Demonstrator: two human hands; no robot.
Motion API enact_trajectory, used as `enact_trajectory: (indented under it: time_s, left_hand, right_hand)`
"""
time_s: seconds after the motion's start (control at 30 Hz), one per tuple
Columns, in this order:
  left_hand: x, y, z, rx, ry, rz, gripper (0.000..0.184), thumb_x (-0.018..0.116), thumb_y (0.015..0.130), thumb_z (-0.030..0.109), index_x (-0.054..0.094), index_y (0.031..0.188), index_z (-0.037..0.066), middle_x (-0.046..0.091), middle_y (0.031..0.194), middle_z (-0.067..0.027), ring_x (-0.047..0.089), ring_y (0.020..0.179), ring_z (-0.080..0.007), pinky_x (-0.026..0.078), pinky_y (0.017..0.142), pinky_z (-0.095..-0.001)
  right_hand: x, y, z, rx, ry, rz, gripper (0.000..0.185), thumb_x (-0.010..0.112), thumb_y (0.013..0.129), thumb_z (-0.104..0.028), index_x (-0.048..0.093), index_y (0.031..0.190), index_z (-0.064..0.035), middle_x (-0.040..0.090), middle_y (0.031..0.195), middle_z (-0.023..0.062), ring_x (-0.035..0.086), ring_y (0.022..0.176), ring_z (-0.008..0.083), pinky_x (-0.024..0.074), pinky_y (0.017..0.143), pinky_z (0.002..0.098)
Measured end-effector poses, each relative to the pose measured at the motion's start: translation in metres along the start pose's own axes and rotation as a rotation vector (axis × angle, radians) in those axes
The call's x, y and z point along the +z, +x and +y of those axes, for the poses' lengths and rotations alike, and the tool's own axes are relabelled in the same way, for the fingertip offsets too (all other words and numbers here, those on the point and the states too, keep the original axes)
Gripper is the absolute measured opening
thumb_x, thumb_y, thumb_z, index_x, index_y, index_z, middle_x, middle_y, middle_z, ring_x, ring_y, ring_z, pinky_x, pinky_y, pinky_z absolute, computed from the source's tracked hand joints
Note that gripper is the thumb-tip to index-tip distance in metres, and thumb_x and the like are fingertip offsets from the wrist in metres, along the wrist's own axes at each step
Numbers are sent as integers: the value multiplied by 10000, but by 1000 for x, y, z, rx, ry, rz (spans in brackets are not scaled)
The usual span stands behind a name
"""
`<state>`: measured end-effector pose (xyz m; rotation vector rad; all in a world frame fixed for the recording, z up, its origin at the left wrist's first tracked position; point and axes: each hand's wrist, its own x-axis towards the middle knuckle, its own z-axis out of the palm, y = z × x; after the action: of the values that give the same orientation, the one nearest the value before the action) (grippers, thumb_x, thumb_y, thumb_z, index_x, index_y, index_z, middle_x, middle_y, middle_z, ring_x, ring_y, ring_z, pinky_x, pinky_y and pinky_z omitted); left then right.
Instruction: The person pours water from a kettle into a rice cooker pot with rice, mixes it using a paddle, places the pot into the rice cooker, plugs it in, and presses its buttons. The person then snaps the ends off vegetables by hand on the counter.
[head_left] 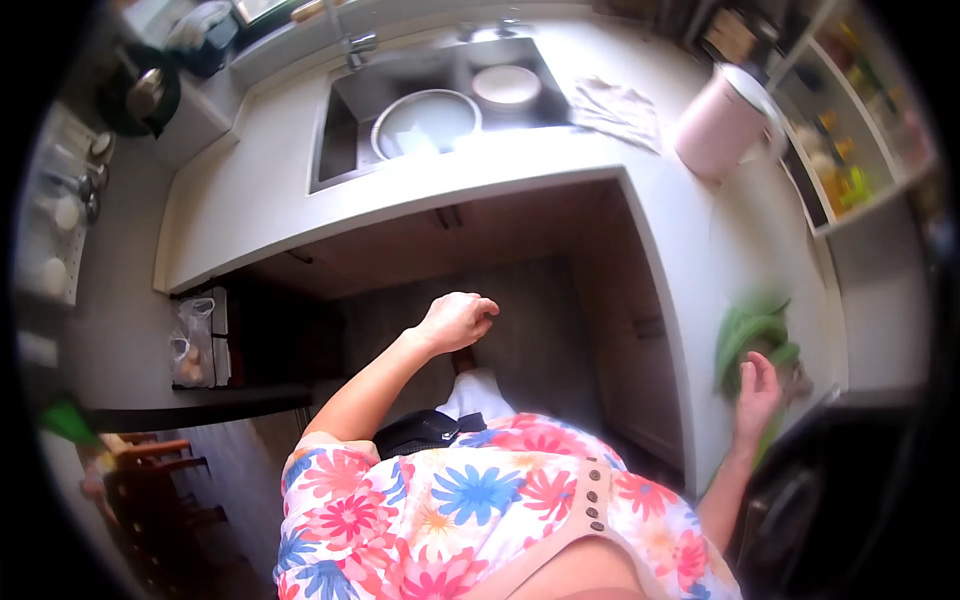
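My left hand (458, 322) is in front of my body, above the floor, with its fingers curled in and nothing visible in them. My right hand (760, 392) is over the right-hand counter, its fingers pointing up and slightly apart. Just beyond those fingertips lies a crumpled green bundle (752, 335) that looks like cloth. Its upper part is blurred, and more green shows behind my wrist. Whether the fingers touch it I cannot tell.
The sink (345, 130) holds a large round basin (428, 120) and a smaller pale bowl (506, 88). A cloth (615, 110) lies right of it, near a pink kettle (722, 122). A shelf (850, 120) with bottles stands at right. A plastic bag (192, 345) hangs at left.
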<state>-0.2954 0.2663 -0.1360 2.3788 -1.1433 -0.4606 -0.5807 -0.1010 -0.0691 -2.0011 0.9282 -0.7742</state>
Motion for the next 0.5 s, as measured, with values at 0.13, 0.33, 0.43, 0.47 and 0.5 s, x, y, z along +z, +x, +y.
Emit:
enact_trajectory:
  time_s: [0.13, 0.33, 0.43, 0.47, 0.5]
  left_hand:
    - [-51, 3, -61, -17, -30, 112, 195, 598, 745, 150, 651, 923, 88, 632, 821, -96, 622, 754, -266, 502, 692, -358]
    - [-115, 0, -167, -168, -242, 314, 189, 612, 758, 66, 637, 941, 27, 617, 691, -85, 587, 608, -139, 476, 602, -262]
    - [-137, 16, -217, -291, -426, 389, 203, 574, 802, 51, 624, 989, -12, 622, 723, -42, 572, 642, -94, 471, 608, -239]
    - [-143, 26, -233, -330, -483, 422, 219, 562, 812, 50, 618, 1014, -15, 621, 742, -31, 572, 653, -91, 473, 612, -237]
    - [-149, 39, -248, -354, -558, 499, 224, 571, 796, 64, 624, 1000, -12, 612, 697, -50, 577, 631, -97, 471, 599, -252]
  right_hand:
    - [116, 39, -39, 66, 146, -212, 187, 552, 880, -79, 597, 1019, 37, 615, 921, 70, 581, 809, 122, 480, 740, 246]
    - [279, 74, -148, -2, 213, -473, 171, 574, 868, -89, 611, 988, 26, 648, 839, 65, 612, 728, 109, 499, 674, 228]
    - [341, 104, -177, -9, 209, -614, 190, 565, 870, -138, 620, 978, 8, 654, 813, 47, 613, 712, 93, 456, 582, 201]
    - [363, 117, -184, -28, 194, -650, 200, 557, 873, -156, 621, 977, 2, 654, 813, 44, 614, 709, 92, 446, 566, 199]
    - [388, 131, -190, -34, 213, -685, 205, 550, 875, -164, 620, 977, -1, 653, 813, 44, 615, 704, 95, 447, 562, 204]
